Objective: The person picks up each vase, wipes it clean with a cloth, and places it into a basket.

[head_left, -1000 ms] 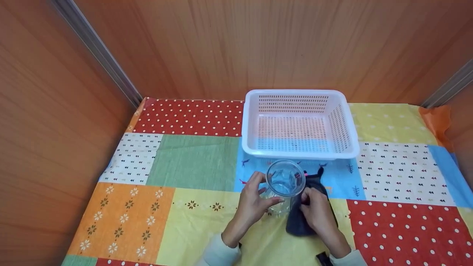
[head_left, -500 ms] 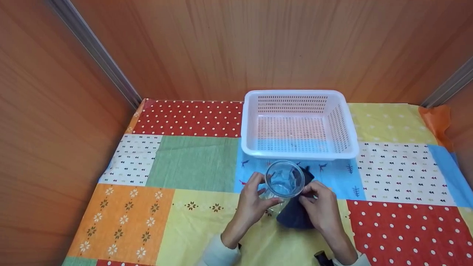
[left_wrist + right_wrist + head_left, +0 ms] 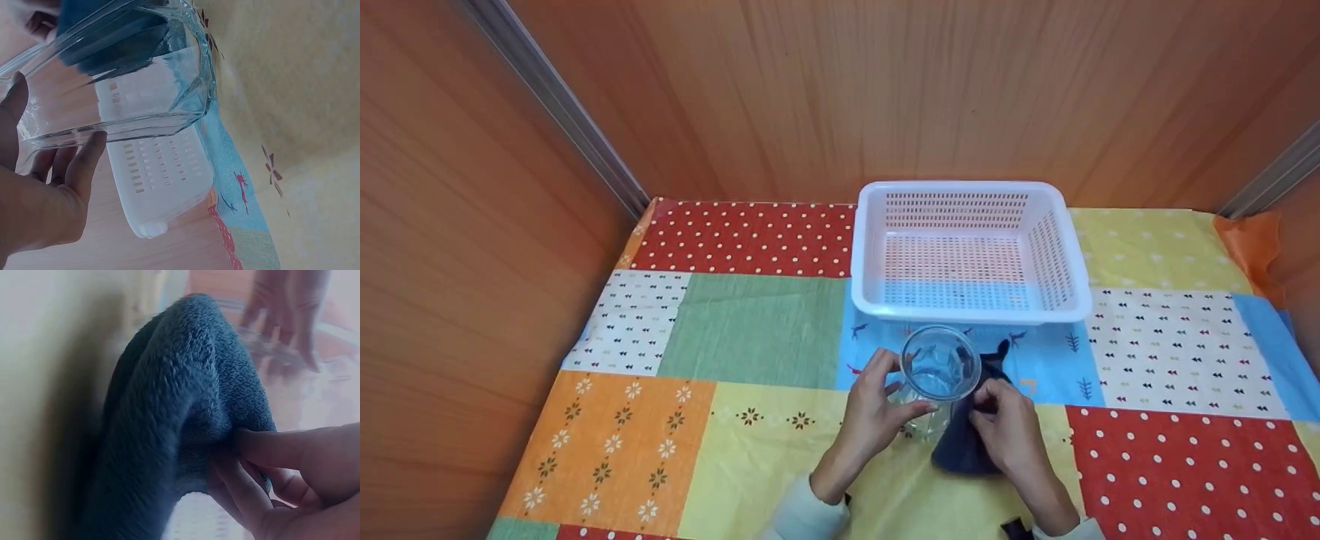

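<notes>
My left hand [image 3: 870, 412] holds a clear glass cup [image 3: 939, 366] near its round rim, thumb on the near side and fingers round the left. The cup tilts, its mouth facing up toward the head camera. In the left wrist view, its faceted wall [image 3: 152, 126] stretches away from the fingers. My right hand [image 3: 1011, 427] pinches a dark blue-grey plush cloth [image 3: 962, 448] against the cup's right side. The right wrist view shows thumb and fingertips gripping a fold of this cloth [image 3: 185, 377], which droops below them. The cloth's part behind the cup is partly hidden.
A white slotted plastic basket [image 3: 971, 311] stands just beyond the cup, with nothing in it. The patchwork tablecloth [image 3: 765, 322] covers the table. Wood-grain panels [image 3: 810, 97] rise at the back and both sides. An orange cloth piece [image 3: 1252, 251] lies at the far right edge.
The right hand has moved the cloth up and left along the cup, then back down and right. The left hand and cup have stayed nearly in place.
</notes>
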`<state>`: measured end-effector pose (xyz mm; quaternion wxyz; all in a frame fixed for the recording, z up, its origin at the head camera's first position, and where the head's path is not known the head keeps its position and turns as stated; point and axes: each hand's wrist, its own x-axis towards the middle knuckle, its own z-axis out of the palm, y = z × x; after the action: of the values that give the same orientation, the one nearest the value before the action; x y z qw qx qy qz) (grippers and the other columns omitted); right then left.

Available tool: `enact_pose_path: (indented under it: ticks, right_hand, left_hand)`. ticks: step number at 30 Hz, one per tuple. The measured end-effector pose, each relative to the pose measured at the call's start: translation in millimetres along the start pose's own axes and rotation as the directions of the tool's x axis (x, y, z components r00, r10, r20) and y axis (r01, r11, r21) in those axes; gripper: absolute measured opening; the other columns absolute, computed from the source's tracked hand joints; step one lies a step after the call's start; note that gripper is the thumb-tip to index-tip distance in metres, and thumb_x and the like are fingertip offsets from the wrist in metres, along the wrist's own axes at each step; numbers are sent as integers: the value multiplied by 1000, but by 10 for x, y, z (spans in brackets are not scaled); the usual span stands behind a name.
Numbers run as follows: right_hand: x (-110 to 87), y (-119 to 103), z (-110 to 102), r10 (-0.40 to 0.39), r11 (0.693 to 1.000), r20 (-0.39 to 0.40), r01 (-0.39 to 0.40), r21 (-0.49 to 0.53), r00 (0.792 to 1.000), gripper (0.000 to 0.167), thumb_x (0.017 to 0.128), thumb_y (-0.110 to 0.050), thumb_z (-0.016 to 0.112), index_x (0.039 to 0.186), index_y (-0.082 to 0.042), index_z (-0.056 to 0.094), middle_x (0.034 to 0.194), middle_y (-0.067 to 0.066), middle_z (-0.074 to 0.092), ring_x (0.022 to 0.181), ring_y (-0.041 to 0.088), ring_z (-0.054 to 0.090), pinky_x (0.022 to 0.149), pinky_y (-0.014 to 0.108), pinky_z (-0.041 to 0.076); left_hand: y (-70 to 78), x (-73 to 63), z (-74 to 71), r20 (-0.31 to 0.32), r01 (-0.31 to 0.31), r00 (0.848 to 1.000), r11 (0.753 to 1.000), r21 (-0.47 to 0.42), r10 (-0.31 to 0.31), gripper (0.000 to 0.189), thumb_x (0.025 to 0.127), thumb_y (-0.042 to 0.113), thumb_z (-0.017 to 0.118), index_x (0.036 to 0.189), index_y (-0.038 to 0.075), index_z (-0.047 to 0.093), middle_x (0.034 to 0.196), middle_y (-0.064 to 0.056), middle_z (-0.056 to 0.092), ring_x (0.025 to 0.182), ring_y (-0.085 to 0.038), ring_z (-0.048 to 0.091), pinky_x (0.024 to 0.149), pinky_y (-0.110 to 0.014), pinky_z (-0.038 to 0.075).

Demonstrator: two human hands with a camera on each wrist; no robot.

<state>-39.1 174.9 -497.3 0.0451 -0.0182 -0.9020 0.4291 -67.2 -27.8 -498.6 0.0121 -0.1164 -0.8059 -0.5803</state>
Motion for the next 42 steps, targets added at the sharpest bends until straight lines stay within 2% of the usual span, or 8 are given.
enact_pose_path:
  ticks: [4, 11, 19, 24, 29, 34, 38, 42]
  right_hand:
    - [-9, 73, 59, 30, 999, -8, -29, 33, 1000, 28, 79, 19, 77, 81, -5, 62, 86, 6, 62, 91, 26, 68, 74, 35, 61]
    - [-51, -70, 8, 75, 987, -30, -70, 141, 997, 20, 85, 17, 75, 87, -1, 67, 94, 12, 65, 103, 35, 73, 85, 46, 64]
    - [-58, -233, -93, 6, 976, -78, 11, 217, 997, 18, 85, 17, 76, 86, 1, 69, 93, 13, 65, 101, 34, 74, 87, 43, 63]
    - [-60, -220, -93, 32, 969, -99, -7, 247, 995, 16, 86, 19, 74, 91, 3, 71, 96, 14, 66, 104, 34, 73, 89, 39, 62]
    - [-75, -257, -99, 31, 958, -140, 10, 286, 990, 16, 88, 18, 73, 96, 5, 73, 99, 15, 67, 105, 33, 71, 90, 36, 60]
    - [-114, -304, -80, 47, 947, -186, 15, 320, 981, 16, 89, 16, 74, 100, 4, 75, 101, 14, 68, 106, 27, 68, 90, 34, 60]
    - [-129, -283, -55, 62, 945, -205, 9, 327, 977, 16, 88, 16, 75, 100, 4, 74, 101, 14, 67, 106, 26, 68, 91, 37, 58]
    - [-136, -274, -26, 60, 947, -221, 15, 321, 974, 16, 88, 16, 75, 99, 4, 74, 101, 14, 68, 104, 26, 70, 92, 38, 58]
  left_hand:
    - [0, -2, -8, 2, 2, 1000, 1000, 3, -2, 49, 76, 13, 96, 112, 11, 63, 117, -7, 64, 120, -29, 66, 93, -43, 62]
    - [-7, -13, 0, -8, -6, 1000, 1000, 13, 6, 52, 76, 12, 96, 117, 12, 64, 118, -6, 63, 120, -29, 66, 93, -44, 62]
    - [12, -31, 29, -21, 10, 1000, 998, 55, -9, 59, 76, 9, 96, 126, 10, 64, 118, -12, 68, 117, -27, 64, 95, -42, 61]
    - [32, -47, 102, -98, -9, 995, 988, 153, 25, 67, 72, 16, 99, 127, 11, 63, 116, -8, 70, 110, -24, 67, 88, -40, 62]
    - [34, -83, 217, -208, -19, 975, 969, 247, 72, 77, 69, 25, 101, 135, 12, 62, 123, -6, 70, 106, -25, 68, 84, -41, 61]
    - [62, -91, 321, -266, 8, 960, 943, 332, 85, 76, 72, 31, 100, 136, 15, 64, 124, -2, 66, 111, -22, 64, 85, -40, 61]
    - [31, -66, 253, -192, -59, 974, 954, 293, 119, 73, 75, 31, 98, 136, 13, 63, 126, -3, 66, 115, -22, 63, 92, -41, 59]
    - [-30, 4, 10, 16, -113, 994, 990, 83, 112, 65, 85, 22, 89, 141, 7, 60, 139, -9, 63, 130, -28, 57, 108, -50, 51]
